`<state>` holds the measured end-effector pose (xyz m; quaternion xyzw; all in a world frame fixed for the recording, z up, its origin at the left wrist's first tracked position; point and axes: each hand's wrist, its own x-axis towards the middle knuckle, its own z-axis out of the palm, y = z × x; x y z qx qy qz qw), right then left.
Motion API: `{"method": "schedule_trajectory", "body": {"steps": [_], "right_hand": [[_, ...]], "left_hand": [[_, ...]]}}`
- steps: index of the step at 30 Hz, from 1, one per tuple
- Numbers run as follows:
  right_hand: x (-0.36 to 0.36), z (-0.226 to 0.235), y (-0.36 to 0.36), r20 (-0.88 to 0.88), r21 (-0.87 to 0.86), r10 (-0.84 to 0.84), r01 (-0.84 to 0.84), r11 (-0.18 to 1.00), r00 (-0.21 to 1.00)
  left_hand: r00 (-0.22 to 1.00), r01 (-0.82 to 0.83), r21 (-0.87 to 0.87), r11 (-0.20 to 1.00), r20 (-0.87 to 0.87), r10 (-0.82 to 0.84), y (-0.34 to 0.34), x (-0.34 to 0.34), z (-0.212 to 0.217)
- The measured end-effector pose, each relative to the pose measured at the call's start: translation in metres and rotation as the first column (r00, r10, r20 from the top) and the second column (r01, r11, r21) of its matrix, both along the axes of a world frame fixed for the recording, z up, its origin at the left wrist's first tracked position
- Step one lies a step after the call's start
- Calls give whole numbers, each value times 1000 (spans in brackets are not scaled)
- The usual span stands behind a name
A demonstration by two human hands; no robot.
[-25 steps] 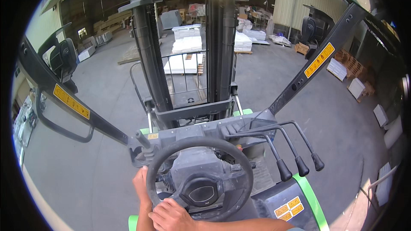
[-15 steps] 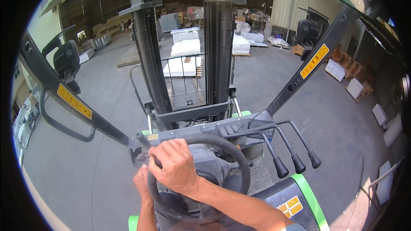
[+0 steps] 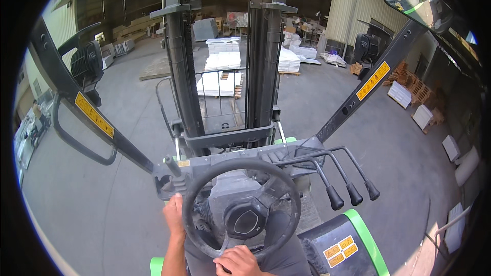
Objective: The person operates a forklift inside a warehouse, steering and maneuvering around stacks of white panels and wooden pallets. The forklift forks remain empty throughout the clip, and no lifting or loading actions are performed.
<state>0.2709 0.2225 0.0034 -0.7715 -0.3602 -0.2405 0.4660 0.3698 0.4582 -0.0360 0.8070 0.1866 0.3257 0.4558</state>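
On the wheel [image 3: 240, 209], left hand [image 3: 174, 214] and right hand [image 3: 238, 261] clamp the rim; oversteering could swing the mast [image 3: 225, 56] toward the stacks [image 3: 221, 69].

A warehouse yard seen from a forklift cab: mast [image 3: 220, 56] ahead, stacked white slabs [image 3: 222, 61] on pallets far off, corrugated wall [image 3: 353, 5] far right.

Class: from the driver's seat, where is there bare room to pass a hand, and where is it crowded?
Free: the gap between the steering wheel rim and the three black-knobbed levers. Crowded: the wheel's left rim, where the left hand sits beside the small stalk, and its bottom rim under the right hand.
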Motion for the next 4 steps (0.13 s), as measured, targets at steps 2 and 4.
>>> {"method": "schedule_trajectory", "body": {"steps": [2, 4], "right_hand": [[22, 10, 64, 107, 8, 105, -107, 994, 989], [52, 30, 96, 161, -104, 136, -120, 987, 978]], "left_hand": [[999, -34, 38, 999, 18, 33, 14, -3, -8], [999, -44, 56, 997, 26, 43, 17, -1, -12]]}}
